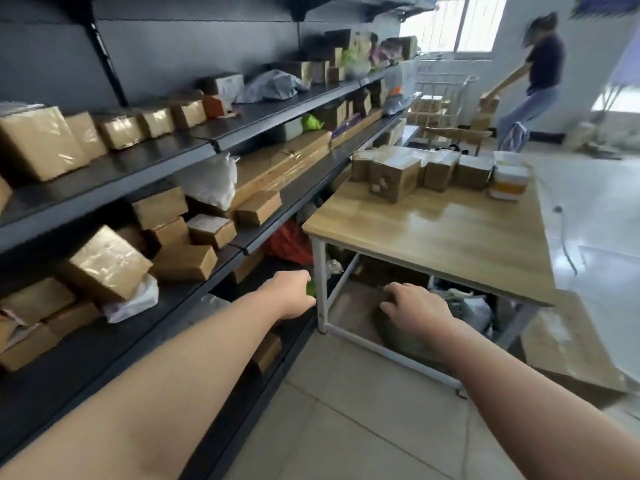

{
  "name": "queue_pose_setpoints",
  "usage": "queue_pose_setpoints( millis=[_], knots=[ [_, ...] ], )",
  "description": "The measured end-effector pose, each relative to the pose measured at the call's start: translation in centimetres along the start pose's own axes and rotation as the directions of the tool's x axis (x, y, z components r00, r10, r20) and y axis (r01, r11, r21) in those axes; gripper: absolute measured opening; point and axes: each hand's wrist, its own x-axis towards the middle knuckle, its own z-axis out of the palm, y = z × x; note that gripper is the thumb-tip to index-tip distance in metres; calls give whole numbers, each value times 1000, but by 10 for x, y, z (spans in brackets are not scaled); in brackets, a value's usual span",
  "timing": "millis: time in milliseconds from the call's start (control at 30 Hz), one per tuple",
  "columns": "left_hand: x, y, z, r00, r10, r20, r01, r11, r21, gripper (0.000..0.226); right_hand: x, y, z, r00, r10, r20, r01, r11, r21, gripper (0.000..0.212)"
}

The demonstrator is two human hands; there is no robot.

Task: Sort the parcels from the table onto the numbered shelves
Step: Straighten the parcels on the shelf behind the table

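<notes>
My left hand (294, 294) reaches toward the low shelf (221, 268) beside the table leg. Its fingers curl out of sight round a small green parcel (311, 289), of which only a sliver shows. My right hand (414, 306) hovers in front of the table's open underside, fingers loosely bent and holding nothing. Several cardboard parcels (394, 174) and white-and-orange packs (509, 181) sit at the far end of the wooden table (433, 237). The dark shelves (145, 164) on the left hold several brown boxes and soft bags.
A dark sack (401, 341) and other bags lie under the table. Flattened cardboard (568, 344) lies on the floor at the right. A white cart (443, 95) with boxes stands at the back. A person (540, 74) bends over boxes by the window.
</notes>
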Motion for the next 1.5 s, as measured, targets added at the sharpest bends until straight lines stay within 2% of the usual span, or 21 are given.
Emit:
queue_pose_setpoints(
  millis=[133, 267, 600, 767, 867, 1033, 1333, 1500],
  knots=[
    [68, 29, -8, 997, 78, 17, -79, 997, 13, 51, 35, 42, -5, 991, 130, -18, -129, 991, 17, 45],
    [128, 69, -16, 987, 161, 29, -162, 986, 45, 53, 80, 74, -9, 981, 191, -23, -190, 981, 35, 43],
    [279, 167, -65, 977, 211, -23, -204, 964, 173, 53, 242, 165, -55, 980, 195, -36, -190, 976, 106, 44],
    [338, 203, -72, 979, 200, -48, -195, 977, 82, 53, 309, 206, -78, 980, 189, -57, -181, 977, 116, 43],
    [368, 216, -71, 981, 191, -20, -190, 980, 66, 53, 335, 218, -71, 980, 199, -20, -195, 971, 136, 42],
    [435, 226, -89, 985, 162, -50, -160, 986, 41, 54, 381, 240, -67, 974, 227, -2, -225, 964, 140, 43],
    [585, 235, -114, 967, 253, -25, -250, 965, 79, 50, 501, 271, -75, 939, 344, -10, -339, 929, 149, 43],
    [669, 235, -124, 971, 239, -22, -239, 971, 1, 53, 573, 270, -72, 925, 380, 16, -377, 911, 167, 44]
  ],
)
